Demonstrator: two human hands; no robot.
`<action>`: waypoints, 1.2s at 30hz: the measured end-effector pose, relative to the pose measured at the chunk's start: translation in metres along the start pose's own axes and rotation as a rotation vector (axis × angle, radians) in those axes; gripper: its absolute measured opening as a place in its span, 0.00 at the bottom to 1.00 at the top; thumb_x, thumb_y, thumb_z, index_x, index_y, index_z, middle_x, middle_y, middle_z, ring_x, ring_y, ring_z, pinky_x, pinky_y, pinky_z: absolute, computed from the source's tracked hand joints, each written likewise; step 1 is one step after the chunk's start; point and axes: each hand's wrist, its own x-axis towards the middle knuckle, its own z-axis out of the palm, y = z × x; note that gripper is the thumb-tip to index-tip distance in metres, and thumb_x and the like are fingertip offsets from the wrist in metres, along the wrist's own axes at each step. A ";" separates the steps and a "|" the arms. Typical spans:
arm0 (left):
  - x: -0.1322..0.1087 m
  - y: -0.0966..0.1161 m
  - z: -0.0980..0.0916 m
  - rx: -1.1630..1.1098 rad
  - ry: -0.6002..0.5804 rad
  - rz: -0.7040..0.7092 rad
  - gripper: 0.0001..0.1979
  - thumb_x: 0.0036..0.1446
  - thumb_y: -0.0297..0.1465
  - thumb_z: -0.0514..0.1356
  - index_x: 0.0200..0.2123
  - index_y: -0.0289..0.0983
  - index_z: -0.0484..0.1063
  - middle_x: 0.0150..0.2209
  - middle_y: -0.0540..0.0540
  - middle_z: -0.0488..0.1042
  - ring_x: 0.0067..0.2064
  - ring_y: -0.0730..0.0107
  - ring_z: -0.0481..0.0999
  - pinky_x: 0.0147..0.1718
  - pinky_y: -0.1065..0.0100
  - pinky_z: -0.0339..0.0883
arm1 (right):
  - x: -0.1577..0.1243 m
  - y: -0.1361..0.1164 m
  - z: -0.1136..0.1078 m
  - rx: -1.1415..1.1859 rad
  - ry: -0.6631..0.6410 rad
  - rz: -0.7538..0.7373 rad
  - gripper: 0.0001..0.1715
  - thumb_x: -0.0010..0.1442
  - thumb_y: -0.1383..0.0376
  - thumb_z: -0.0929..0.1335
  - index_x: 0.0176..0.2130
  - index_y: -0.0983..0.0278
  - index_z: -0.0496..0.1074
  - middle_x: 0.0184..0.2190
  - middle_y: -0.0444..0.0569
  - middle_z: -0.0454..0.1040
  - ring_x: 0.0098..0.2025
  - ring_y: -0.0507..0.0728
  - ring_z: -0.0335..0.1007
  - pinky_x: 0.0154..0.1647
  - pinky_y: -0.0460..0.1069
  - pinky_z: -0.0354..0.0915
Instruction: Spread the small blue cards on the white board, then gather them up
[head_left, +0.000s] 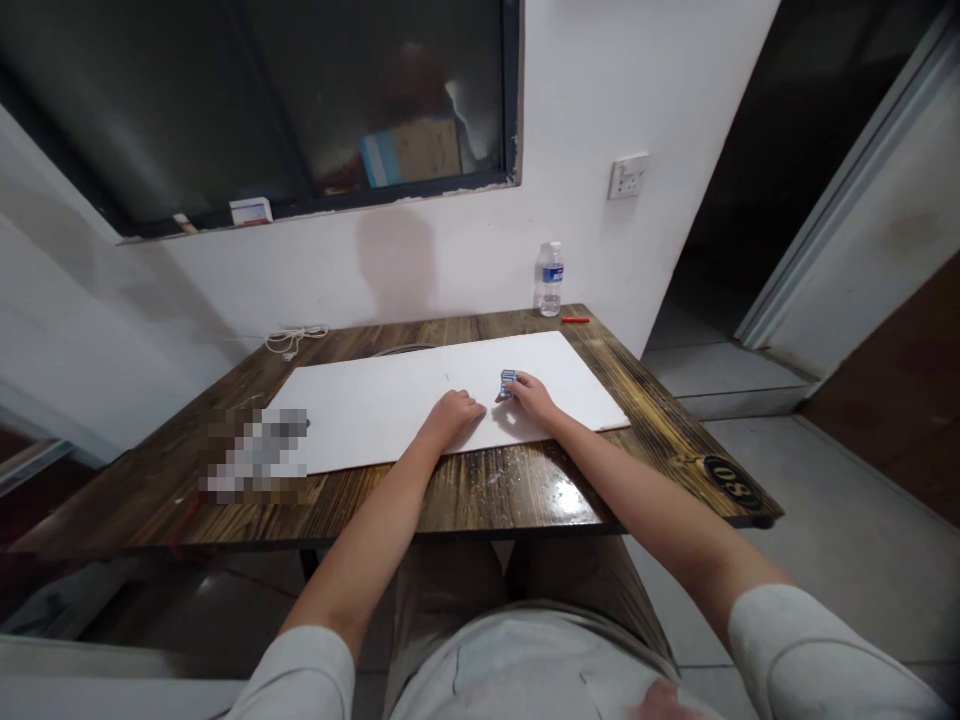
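Just right of the frame's centre, the right hand (532, 398) pinches a small blue-lined piece (508, 380) over the white board (375, 400) (probably light and bendable, best held by an edge). The left hand (452, 416) is curled; whether it holds anything, I cannot tell.

A wooden table (480, 495), dark brown with streaked grain, carried everything. Across its middle lay a long white board (386, 405), set slightly askew. Beyond the board at twelve o'clock, a thin curved dark item (405, 349) peeked out. A pale coiled cable (294, 338) sat at eleven o'clock. At one o'clock a clear bottle (551, 285) stood upright, with a slim red stick (575, 320) lying just beside it. A round dark disc (731, 482) with yellow digits marked four o'clock. Around eight o'clock, a pixelated patch (259, 455) hid what was there.
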 end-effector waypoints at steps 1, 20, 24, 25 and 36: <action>0.000 0.000 0.000 0.004 0.000 0.002 0.09 0.59 0.24 0.57 0.35 0.38 0.78 0.31 0.42 0.77 0.38 0.61 0.73 0.39 0.62 0.62 | 0.000 0.000 0.000 0.016 0.008 0.006 0.10 0.47 0.59 0.67 0.29 0.62 0.66 0.26 0.44 0.71 0.31 0.56 0.73 0.34 0.50 0.66; 0.004 0.012 0.006 0.089 0.063 -0.081 0.11 0.63 0.28 0.54 0.33 0.35 0.76 0.30 0.40 0.74 0.36 0.59 0.72 0.37 0.61 0.62 | 0.001 0.003 -0.002 -0.504 -0.014 -0.076 0.08 0.51 0.60 0.62 0.26 0.62 0.66 0.27 0.43 0.71 0.33 0.55 0.64 0.36 0.49 0.60; 0.004 0.014 0.006 0.055 0.066 -0.114 0.10 0.62 0.28 0.54 0.37 0.35 0.76 0.32 0.39 0.75 0.37 0.59 0.73 0.38 0.60 0.62 | 0.001 0.002 -0.002 -0.471 -0.042 -0.079 0.08 0.51 0.61 0.61 0.26 0.62 0.66 0.27 0.43 0.71 0.33 0.55 0.64 0.35 0.48 0.59; 0.004 0.014 0.006 0.043 0.065 -0.119 0.10 0.62 0.28 0.54 0.37 0.35 0.76 0.32 0.39 0.75 0.38 0.58 0.73 0.38 0.60 0.62 | 0.001 0.001 -0.002 -0.471 -0.048 -0.079 0.08 0.51 0.61 0.62 0.26 0.62 0.66 0.27 0.43 0.71 0.33 0.55 0.64 0.35 0.48 0.59; 0.006 0.016 0.006 0.105 0.089 -0.268 0.08 0.58 0.25 0.55 0.32 0.34 0.75 0.33 0.37 0.75 0.39 0.56 0.73 0.39 0.59 0.63 | 0.001 0.005 -0.002 -0.395 -0.108 -0.078 0.10 0.51 0.58 0.63 0.28 0.63 0.68 0.27 0.43 0.72 0.33 0.55 0.65 0.35 0.48 0.59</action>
